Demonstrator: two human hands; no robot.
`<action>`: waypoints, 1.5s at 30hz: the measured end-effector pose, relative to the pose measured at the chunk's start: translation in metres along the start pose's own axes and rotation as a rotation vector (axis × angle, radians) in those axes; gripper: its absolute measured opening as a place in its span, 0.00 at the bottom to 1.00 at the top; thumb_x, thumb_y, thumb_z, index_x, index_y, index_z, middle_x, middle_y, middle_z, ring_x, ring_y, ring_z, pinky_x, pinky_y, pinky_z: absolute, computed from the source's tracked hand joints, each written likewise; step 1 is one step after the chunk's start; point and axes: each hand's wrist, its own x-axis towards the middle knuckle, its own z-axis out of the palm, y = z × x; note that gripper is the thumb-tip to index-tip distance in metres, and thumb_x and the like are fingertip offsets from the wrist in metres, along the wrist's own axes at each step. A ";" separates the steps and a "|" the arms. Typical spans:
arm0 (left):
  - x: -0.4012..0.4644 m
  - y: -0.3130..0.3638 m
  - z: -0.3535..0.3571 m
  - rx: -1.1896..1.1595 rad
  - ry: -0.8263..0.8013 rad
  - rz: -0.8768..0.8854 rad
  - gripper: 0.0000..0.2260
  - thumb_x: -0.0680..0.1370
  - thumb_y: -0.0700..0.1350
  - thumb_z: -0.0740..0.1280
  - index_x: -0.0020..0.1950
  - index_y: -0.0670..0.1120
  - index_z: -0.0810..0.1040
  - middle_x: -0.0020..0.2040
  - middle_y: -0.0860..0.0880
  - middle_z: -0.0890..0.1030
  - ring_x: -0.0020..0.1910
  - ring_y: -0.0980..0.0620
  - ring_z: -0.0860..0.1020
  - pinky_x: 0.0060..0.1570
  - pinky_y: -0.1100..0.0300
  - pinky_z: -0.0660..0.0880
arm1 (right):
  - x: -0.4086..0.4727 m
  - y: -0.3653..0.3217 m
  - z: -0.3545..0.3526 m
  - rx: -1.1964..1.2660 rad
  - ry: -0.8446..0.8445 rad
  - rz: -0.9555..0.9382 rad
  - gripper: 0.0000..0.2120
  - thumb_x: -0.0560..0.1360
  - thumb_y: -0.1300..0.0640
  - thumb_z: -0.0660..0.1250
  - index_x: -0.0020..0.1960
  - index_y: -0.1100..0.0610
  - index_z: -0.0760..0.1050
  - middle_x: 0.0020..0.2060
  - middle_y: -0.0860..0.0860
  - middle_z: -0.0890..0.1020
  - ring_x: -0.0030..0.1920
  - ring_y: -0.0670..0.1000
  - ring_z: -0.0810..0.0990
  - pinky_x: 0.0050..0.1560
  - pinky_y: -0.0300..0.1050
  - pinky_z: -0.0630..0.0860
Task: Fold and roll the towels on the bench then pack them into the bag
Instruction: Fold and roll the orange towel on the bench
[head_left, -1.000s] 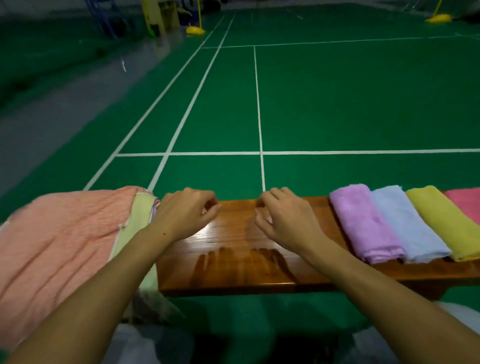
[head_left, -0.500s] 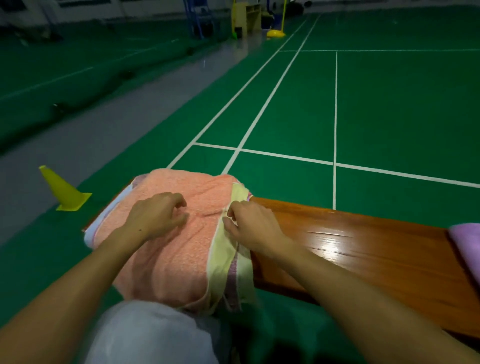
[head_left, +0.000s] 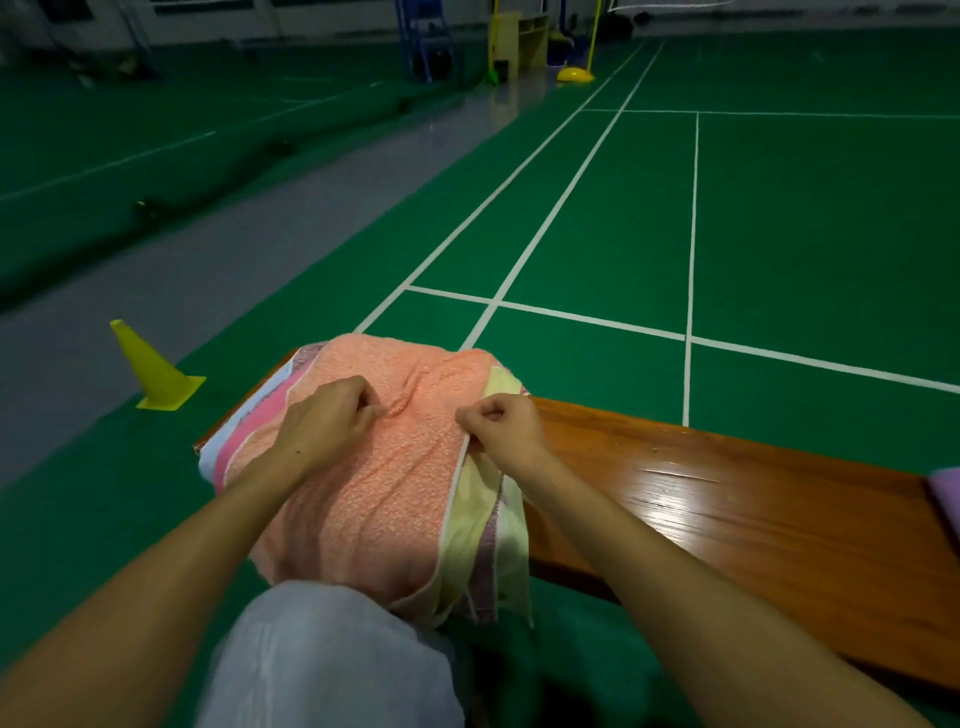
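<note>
— Two hands on the pile, that's what I've got from here. My left hand (head_left: 332, 415) is curled with its fingertips pinching a ridge of the orange towel (head_left: 374, 493) near the middle; my right hand (head_left: 506, 423) is closed in a pinch on that towel's right edge, just where the yellow towel (head_left: 475, 540) shows under it.

— Where's the pile sitting?

— On the left end of the wooden bench (head_left: 727, 519), with the near side hanging off over my knee (head_left: 332, 649). Pink and pale blue layers peek out on the left of the stack.

— How do you reckon it handles?

— Soft, light, floppy terry. It wrinkles wherever I pinch, so it won't hold a shape. I'd judge the hems and corners are the places to take it, to lift one layer cleanly off the others.

— And the surface?

— Glossy varnished wood, glare on it; cloth may slide a bit. A purple towel (head_left: 948, 493) just shows at the far right edge. No bag in view.

— The room?

— Dim indoor court, green floor with white lines, a yellow cone (head_left: 153, 371) left of the bench.
</note>
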 end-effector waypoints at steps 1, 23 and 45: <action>-0.001 0.009 -0.002 -0.037 0.013 0.007 0.06 0.85 0.52 0.65 0.51 0.51 0.77 0.48 0.54 0.81 0.46 0.52 0.78 0.45 0.49 0.78 | -0.007 -0.003 -0.007 0.166 -0.011 0.047 0.10 0.79 0.57 0.75 0.42 0.62 0.82 0.41 0.58 0.86 0.45 0.55 0.86 0.55 0.60 0.84; -0.054 0.289 0.147 -0.046 -0.216 0.551 0.07 0.85 0.54 0.64 0.48 0.55 0.71 0.50 0.53 0.79 0.47 0.48 0.76 0.52 0.45 0.77 | -0.132 0.074 -0.308 0.589 0.138 0.338 0.05 0.79 0.67 0.67 0.52 0.65 0.81 0.41 0.58 0.85 0.38 0.51 0.85 0.37 0.43 0.82; -0.040 0.244 0.120 -0.760 -0.614 -0.054 0.27 0.78 0.39 0.75 0.72 0.63 0.77 0.72 0.48 0.73 0.67 0.39 0.76 0.63 0.38 0.80 | -0.158 0.082 -0.327 0.279 0.124 0.354 0.11 0.77 0.56 0.76 0.59 0.54 0.87 0.57 0.51 0.87 0.60 0.57 0.85 0.55 0.52 0.82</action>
